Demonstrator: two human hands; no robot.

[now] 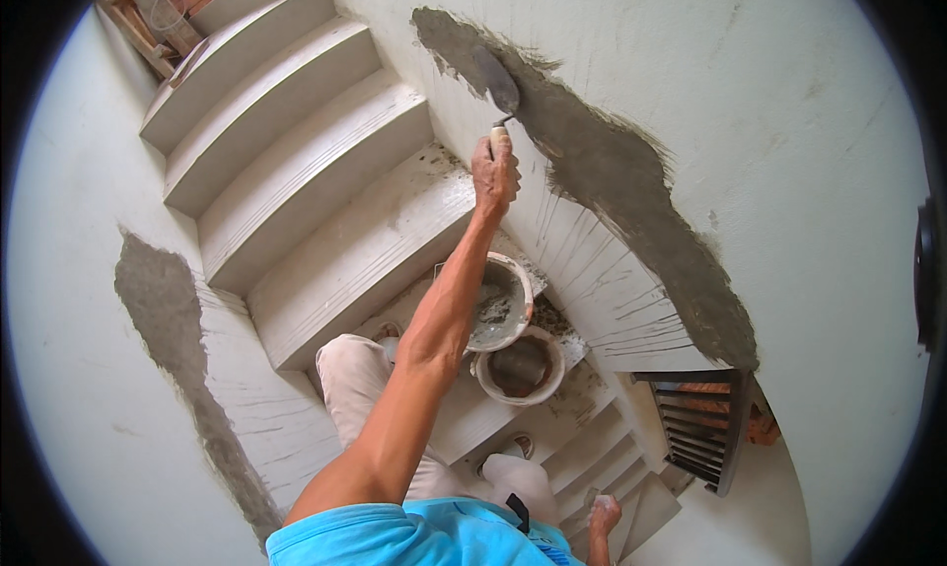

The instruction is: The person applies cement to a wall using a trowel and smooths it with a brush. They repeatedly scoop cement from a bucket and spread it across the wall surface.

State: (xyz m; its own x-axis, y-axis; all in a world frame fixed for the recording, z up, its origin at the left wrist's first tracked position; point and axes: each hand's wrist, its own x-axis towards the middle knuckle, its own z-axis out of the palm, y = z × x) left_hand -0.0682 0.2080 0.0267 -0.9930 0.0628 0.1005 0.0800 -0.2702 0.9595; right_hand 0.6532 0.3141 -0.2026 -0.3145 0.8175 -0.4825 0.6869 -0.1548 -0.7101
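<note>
Trowel (pixel 496 83) on grey wall mortar (pixel 612 181), left hand (pixel 494 172) grip closed on handle, right hand (pixel 603 515) grip unclear.

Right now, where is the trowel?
Upper centre of the head view: the trowel is gripped by the right hand, blade against the grey mortar strip on the right-hand wall.

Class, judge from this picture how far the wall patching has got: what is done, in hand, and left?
Done: a grey mortar strip runs down the right wall; the left wall's strip looks filled. In hand: the left hand presses a trowel at the strip's upper end. Left: probably smoothing, since the surface looks rough.
</note>
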